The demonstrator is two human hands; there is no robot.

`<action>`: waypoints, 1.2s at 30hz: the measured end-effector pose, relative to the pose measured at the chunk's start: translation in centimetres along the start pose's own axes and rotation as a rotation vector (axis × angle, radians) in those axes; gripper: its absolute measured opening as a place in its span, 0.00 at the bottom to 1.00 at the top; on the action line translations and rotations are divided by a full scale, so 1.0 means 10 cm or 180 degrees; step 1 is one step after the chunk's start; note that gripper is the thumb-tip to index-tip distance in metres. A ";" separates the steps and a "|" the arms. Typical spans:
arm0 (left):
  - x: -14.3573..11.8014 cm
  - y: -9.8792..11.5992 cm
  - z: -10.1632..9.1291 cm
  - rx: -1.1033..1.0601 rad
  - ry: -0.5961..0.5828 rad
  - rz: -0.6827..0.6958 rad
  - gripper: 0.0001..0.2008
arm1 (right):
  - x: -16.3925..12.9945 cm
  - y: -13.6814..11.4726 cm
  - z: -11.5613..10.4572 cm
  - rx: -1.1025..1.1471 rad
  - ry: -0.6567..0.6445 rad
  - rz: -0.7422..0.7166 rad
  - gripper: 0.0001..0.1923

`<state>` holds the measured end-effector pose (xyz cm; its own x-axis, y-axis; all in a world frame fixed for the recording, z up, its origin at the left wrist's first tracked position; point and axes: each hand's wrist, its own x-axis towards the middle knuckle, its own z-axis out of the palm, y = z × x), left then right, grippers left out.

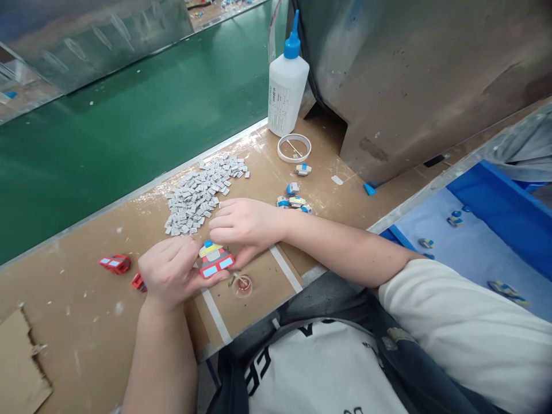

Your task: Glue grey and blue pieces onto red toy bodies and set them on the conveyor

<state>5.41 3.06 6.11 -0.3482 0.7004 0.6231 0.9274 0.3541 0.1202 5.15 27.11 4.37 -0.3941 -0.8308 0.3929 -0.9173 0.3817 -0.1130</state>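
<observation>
My left hand [169,269] is closed on a small red toy vehicle [217,267] with light blue windows and a grey, yellow and blue upper part. Over the toy's far side, my right hand [245,227] grips it too, its thumb at the right edge. Just beyond my hands lies a heap of small grey tiles [196,195]. Below the toy stands a small clear cup [242,285] with reddish contents and a stick in it. Two more red toy pieces lie left of my left hand, one in plain view [114,263], the other [138,282] partly hidden by it.
A white bottle with a blue nozzle [287,92] stands at the back beside a tape ring [294,148]. Several grey, yellow and blue pieces [297,201] lie past my right forearm. A blue bin [509,198] is at right, torn cardboard [21,362] at left, a green surface [107,115] behind.
</observation>
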 end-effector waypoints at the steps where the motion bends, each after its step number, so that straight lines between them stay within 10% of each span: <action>1: 0.00 0.00 0.00 -0.0002 0.0008 -0.0015 0.29 | 0.00 0.00 0.00 -0.0013 0.0010 -0.0004 0.19; 36: -0.12 0.01 0.17 0.0218 0.0193 -0.0561 0.36 | -0.05 0.06 0.07 -0.0017 0.0386 0.0532 0.21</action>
<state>5.67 3.26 4.07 -0.4935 0.5859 0.6428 0.8407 0.5107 0.1800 4.69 27.46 3.47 -0.5309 -0.7011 0.4760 -0.8393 0.5126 -0.1811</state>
